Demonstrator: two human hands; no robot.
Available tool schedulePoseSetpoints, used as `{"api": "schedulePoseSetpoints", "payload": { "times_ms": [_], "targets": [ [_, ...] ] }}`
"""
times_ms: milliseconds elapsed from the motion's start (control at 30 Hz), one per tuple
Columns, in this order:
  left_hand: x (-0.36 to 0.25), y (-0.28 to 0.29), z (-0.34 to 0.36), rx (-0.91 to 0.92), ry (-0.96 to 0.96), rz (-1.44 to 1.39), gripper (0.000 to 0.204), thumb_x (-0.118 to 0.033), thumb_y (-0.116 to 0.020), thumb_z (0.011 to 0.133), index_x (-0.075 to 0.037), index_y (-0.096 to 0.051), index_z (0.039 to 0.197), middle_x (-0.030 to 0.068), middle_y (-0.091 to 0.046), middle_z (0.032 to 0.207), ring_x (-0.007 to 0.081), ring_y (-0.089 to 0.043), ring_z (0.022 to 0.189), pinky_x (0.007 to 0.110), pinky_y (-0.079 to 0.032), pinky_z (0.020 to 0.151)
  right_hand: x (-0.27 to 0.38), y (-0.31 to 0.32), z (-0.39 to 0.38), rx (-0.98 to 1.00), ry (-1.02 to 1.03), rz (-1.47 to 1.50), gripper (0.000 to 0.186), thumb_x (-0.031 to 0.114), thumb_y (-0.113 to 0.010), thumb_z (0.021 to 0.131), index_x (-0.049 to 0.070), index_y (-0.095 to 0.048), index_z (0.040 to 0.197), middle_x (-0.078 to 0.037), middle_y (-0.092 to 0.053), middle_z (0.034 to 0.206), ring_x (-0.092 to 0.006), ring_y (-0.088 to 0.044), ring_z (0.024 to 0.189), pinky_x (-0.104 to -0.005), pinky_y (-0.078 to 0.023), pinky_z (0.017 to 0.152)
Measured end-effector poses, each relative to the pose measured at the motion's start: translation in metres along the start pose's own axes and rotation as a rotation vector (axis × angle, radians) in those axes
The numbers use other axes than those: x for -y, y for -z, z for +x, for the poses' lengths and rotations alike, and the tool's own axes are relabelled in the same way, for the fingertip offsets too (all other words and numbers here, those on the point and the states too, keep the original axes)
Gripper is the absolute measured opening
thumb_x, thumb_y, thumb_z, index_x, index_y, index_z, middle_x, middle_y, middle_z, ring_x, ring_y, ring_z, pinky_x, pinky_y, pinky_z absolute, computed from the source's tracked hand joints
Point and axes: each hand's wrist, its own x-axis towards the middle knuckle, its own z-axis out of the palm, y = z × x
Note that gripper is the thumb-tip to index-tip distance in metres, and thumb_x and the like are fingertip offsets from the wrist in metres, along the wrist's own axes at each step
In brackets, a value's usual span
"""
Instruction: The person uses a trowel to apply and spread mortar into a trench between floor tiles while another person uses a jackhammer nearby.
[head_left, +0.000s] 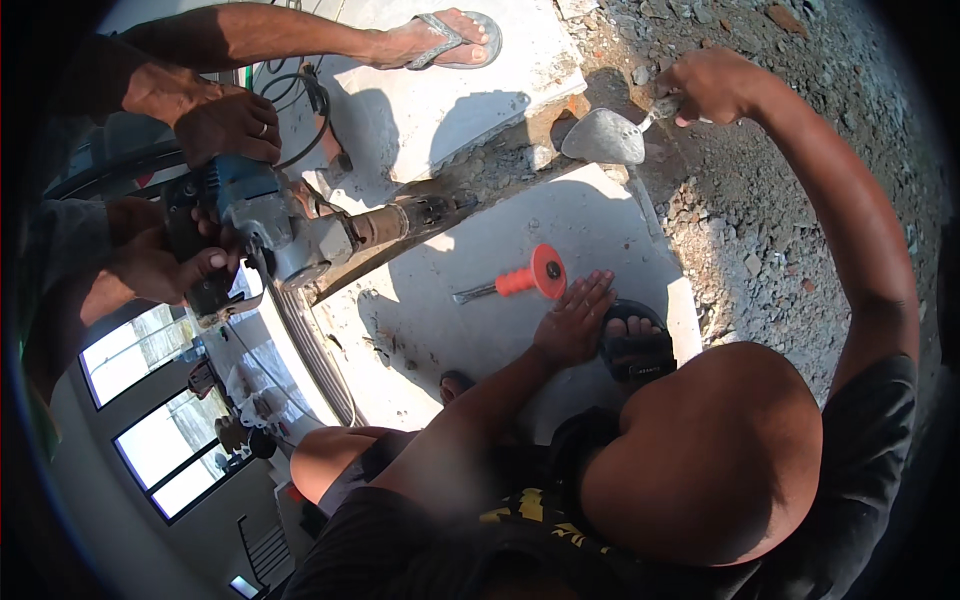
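My right hand (705, 85) grips the handle of a pointing trowel, its metal blade (603, 138) hanging over the channel (530, 157) cut along the pale slab. My left hand (575, 315) rests with outstretched fingers on the lower slab (420, 310), beside a chisel with an orange-red hand guard (530, 275) that lies loose on it. At the left, a co-worker's hands (225, 125) hold a blue and silver power hammer (285, 232), its bit end in the channel.
The co-worker's sandaled foot (445, 42) is on the upper slab (505, 95), near looped cable (290, 90). Rubble and gravel (745, 260) cover the ground at right. My sandaled foot (635, 340) is beside my left hand. Windows (170, 445) and assorted items show at lower left.
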Motion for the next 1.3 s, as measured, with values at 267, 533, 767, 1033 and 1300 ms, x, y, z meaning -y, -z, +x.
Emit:
{"api": "schedulePoseSetpoints", "payload": {
  "times_ms": [267,533,767,1033,1300],
  "targets": [
    [-0.001,-0.004,0.001,-0.016,-0.012,-0.028,0.047,-0.015,-0.058,0.089,0.001,-0.056,0.134,0.0197,-0.045,0.156,0.0323,-0.043,0.146,0.048,-0.030,0.122,0.068,-0.040,0.089,0.155,0.154,0.241,0.031,0.021,-0.064,0.091,0.005,-0.071,0.117,-0.018,-0.073,0.113,-0.0356,-0.069,0.111,-0.0467,-0.053,0.090],
    [0.001,-0.005,-0.001,-0.013,0.000,-0.055,0.047,-0.017,-0.059,0.092,0.002,-0.055,0.134,0.0205,-0.044,0.156,0.0327,-0.043,0.146,0.049,-0.030,0.122,0.042,0.006,0.054,0.257,-0.246,-0.281,0.025,0.016,-0.068,0.084,0.003,-0.077,0.104,-0.016,-0.076,0.104,-0.0351,-0.074,0.096,-0.0466,-0.058,0.081],
    [0.000,-0.004,0.001,-0.034,-0.024,-0.042,0.046,-0.017,-0.059,0.090,0.000,-0.056,0.133,0.0210,-0.047,0.154,0.0352,-0.046,0.143,0.051,-0.034,0.119,0.003,0.024,0.022,0.217,-0.222,-0.130,0.027,0.027,-0.073,0.088,0.003,-0.076,0.100,-0.017,-0.074,0.095,-0.0332,-0.073,0.088,-0.0442,-0.057,0.077],
    [0.001,-0.009,0.001,-0.041,-0.014,-0.060,0.048,-0.017,-0.061,0.089,-0.001,-0.056,0.134,0.0207,-0.048,0.154,0.0351,-0.046,0.143,0.051,-0.034,0.119,0.065,-0.058,0.112,0.295,0.034,0.128,0.028,0.016,-0.067,0.091,-0.009,-0.071,0.102,-0.024,-0.072,0.097,-0.0339,-0.071,0.084,-0.0456,-0.054,0.066],
    [0.001,-0.004,0.003,-0.034,-0.028,-0.051,0.042,-0.018,-0.060,0.092,-0.001,-0.057,0.131,0.0200,-0.049,0.152,0.0345,-0.048,0.142,0.049,-0.034,0.119,-0.005,-0.002,0.059,0.363,-0.197,-0.381,0.021,0.021,-0.072,0.086,0.001,-0.078,0.089,-0.014,-0.075,0.081,-0.0276,-0.072,0.067,-0.0417,-0.057,0.060]
  ]
}}
